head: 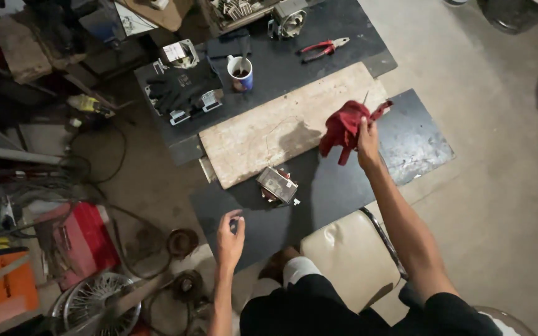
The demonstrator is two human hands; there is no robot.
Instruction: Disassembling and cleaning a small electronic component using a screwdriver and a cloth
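Observation:
My right hand (pixel 367 142) is raised over the wooden board (pixel 269 134) and grips a crumpled red cloth (pixel 344 124) that hangs from its fingers. My left hand (pixel 230 236) hovers low over the dark mat (pixel 319 205), fingers loosely curled with nothing in them. A small metal transformer-like block (pixel 277 185) lies on the mat at the board's near edge, between the two hands and closer to the left one.
Red-handled pliers (pixel 324 48), a mug (pixel 240 73) and black gloves (pixel 182 88) lie on the far dark sheet. A cream stool seat (pixel 350 255) is under me. A red box (pixel 85 239), a wire wheel (pixel 94 305) and cables crowd the left floor.

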